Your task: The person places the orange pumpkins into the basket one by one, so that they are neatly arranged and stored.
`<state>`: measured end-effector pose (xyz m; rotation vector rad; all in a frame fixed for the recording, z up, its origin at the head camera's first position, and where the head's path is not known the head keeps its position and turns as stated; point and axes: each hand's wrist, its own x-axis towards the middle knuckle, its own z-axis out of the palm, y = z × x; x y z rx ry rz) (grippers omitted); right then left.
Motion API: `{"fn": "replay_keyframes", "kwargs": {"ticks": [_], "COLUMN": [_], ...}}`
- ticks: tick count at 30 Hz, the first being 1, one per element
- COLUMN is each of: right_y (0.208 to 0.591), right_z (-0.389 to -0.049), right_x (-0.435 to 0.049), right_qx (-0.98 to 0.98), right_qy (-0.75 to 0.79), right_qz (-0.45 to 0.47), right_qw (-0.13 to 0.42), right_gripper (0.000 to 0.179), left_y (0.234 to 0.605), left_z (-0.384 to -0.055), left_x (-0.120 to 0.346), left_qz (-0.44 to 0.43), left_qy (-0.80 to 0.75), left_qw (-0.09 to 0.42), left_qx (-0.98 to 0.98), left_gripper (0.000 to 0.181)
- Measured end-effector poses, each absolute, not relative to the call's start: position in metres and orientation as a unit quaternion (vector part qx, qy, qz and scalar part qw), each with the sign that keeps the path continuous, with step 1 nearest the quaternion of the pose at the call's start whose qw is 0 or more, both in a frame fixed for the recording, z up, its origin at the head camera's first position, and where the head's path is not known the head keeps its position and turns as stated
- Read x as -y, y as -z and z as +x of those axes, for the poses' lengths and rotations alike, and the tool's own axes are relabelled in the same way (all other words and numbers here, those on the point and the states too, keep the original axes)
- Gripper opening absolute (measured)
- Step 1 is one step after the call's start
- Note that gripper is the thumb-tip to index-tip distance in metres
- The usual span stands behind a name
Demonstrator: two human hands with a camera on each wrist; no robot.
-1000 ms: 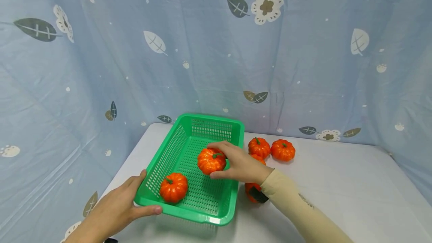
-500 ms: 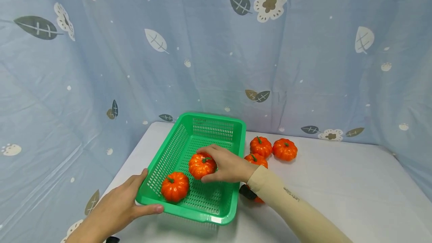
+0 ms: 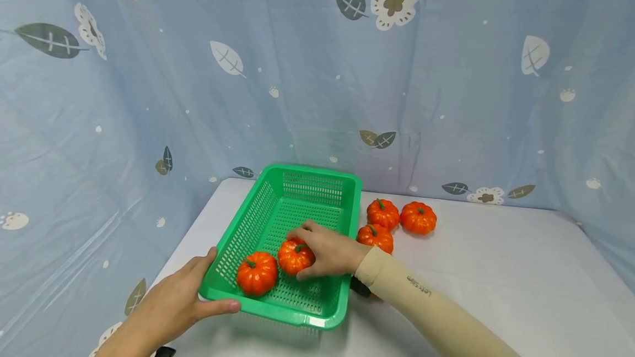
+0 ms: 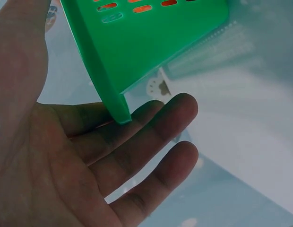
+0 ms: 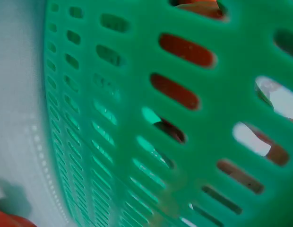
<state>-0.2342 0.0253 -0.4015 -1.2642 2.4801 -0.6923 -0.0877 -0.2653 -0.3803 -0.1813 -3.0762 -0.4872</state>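
Observation:
In the head view a green plastic basket (image 3: 278,312) stands tilted in angle on the white table. My right hand (image 3: 333,253) reaches over its right wall and grips a small orange pumpkin (image 3: 291,259) low inside; whether it touches the bottom I cannot tell. Beside it lies another pumpkin (image 3: 257,275) near the front left corner. At that corner my left hand (image 3: 171,303) touches the rim, thumb along the front. The left wrist view shows this hand's fingers (image 4: 156,127) extended and spread by the basket corner (image 4: 151,52). Basket slots (image 5: 241,56) mostly cover the right wrist view.
Right of the basket are more pumpkins: one at the back (image 3: 383,214), one farther right (image 3: 418,218), one close to the wall (image 3: 376,237). Another is mostly hidden under the right forearm (image 3: 421,296). A blue patterned curtain (image 3: 307,70) hangs behind and left.
My right hand has carried its pumpkin left and then lower in the basket, closer to the other pumpkin. The left hand has stayed at the corner.

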Motion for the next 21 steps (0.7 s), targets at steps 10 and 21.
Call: {"fn": "replay_keyframes", "kwargs": {"ticks": [10,21], "right_y": [0.4037,0.4053], "right_z": [-0.2287,-0.2253], "right_x": [-0.0228,-0.0229], "right_qx": [-0.881,-0.888], "right_qy": [0.135,0.113], "right_qz": [-0.435,-0.43], "right_qw": [0.129,0.117], "right_gripper": [0.071,0.072], "left_y": [0.3819,0.381], "left_z": [-0.0864,-0.0853], "left_x": [0.2651,0.2654], "left_qz": [-0.062,-0.066], "left_qy": [0.157,0.165], "left_qw": [0.03,0.026], "left_qx": [0.985,0.984], "left_gripper": [0.119,0.117]}}
